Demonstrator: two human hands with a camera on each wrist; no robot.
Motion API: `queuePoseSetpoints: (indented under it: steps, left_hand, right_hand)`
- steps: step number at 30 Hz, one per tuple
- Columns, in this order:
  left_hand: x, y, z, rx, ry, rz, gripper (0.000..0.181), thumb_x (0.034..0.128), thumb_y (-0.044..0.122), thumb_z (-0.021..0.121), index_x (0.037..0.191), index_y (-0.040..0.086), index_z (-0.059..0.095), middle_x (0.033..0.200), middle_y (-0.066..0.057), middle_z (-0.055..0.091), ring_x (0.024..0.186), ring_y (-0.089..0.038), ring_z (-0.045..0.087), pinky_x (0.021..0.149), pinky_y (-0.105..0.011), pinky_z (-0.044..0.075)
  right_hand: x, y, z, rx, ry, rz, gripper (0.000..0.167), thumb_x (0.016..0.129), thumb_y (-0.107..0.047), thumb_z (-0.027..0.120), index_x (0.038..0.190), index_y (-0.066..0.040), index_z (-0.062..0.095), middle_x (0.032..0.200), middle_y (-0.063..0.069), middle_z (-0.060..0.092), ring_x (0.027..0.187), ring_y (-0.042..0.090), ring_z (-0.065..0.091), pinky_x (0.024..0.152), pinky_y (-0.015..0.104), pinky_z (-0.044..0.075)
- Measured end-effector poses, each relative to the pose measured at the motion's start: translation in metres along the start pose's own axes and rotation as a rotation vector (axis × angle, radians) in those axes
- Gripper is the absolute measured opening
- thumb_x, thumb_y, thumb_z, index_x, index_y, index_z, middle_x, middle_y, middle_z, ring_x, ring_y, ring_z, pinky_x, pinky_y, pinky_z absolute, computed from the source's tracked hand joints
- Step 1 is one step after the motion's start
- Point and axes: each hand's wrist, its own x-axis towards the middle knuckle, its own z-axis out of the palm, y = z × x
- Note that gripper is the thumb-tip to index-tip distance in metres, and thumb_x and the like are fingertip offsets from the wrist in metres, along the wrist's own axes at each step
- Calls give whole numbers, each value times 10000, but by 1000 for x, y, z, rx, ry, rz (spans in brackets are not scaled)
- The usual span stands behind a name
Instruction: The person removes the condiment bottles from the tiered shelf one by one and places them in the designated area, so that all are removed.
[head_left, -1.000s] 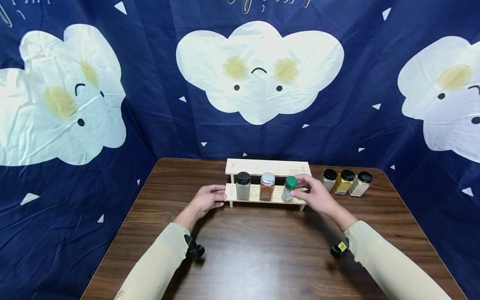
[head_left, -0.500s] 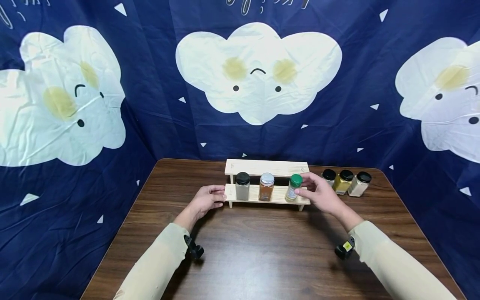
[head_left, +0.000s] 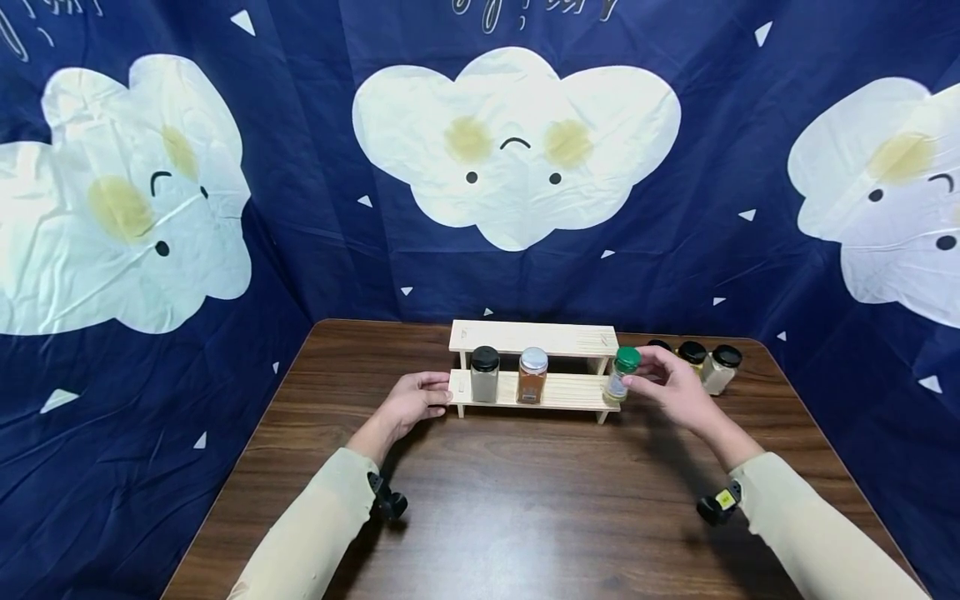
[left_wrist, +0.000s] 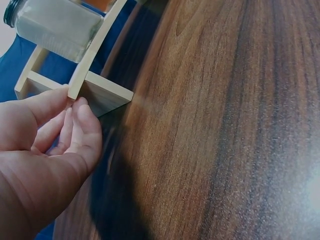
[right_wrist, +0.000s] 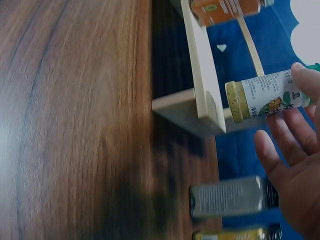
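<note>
- The right hand (head_left: 671, 392) holds the green-capped jar (head_left: 620, 379) between thumb and fingers, near its cap.
- This jar is upright at the right end of the rack's lower shelf (head_left: 573, 389). Whether its bottom touches the wood, I cannot tell.
- The left hand (head_left: 412, 402) pinches the left end of the lower shelf, with the thumb above and fingers below.
- The rack (head_left: 532, 336) stands near the back edge of the tabletop (head_left: 487, 500), and has two steps.
- On the lower shelf, the grey jar (head_left: 484, 379) with black cap stands toward the left end, and the orange jar (head_left: 532, 379) stands near the middle.
- Toward the back right corner of the tabletop, three black-capped jars stand in a row: a second grey jar (right_wrist: 227, 197), a yellow jar (head_left: 692, 355) and a white jar (head_left: 720, 371). In the head view, the right hand partly hides this row.
- Behind the back edge hangs a blue cloth (head_left: 315, 225) with white clouds.
</note>
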Motion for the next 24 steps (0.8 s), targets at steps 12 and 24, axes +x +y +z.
queuePoseSetpoints:
  steps: [12,24]
  left_hand:
    - [-1,1,-1,-1,-6,-4,504,938,-58,661,1414,-97,502,1180,-138,668,831,-101,650,719,-250,587]
    - [-1,1,0,-5,-6,-11,503,939,-58,659,1416,-93,502,1180,-127,664,830,-98,646,703,-238,581]
  right_hand:
    - [-21,24,-20,-62,80,95,436,939,-137,765,1305,17,587,1165,172,674,981,13,640,797,138,547]
    - [-35,49,-23,-61,94,138,458,939,-111,760,1325,46,570,1218,245,657,979,-54,619,837,92,515]
